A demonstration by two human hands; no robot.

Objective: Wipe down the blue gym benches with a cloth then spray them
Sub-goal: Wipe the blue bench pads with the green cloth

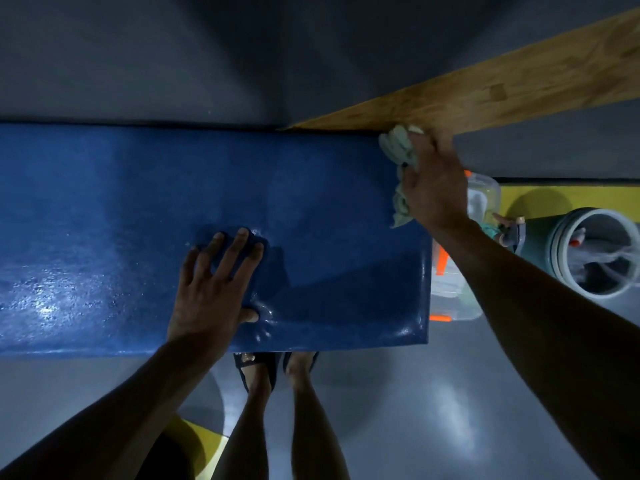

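Observation:
A long blue padded gym bench [121, 202] runs across the view from the left edge to about two thirds across. My left hand [214, 289] lies flat on its near middle, fingers spread and pressing dents into the padding. My right hand [433, 181] is at the bench's far right corner, fingers curled over a crumpled pale green cloth [398, 154] that bunches out on the hand's left side and trails down along the bench's right end. No spray bottle can be told for certain.
A wooden plank [502, 88] slants up to the right from the bench's far corner. Right of the bench stand a clear plastic box with orange clips [450, 292] and a grey bucket [595, 251] holding rags. My feet in sandals [277, 368] stand at the bench's near edge.

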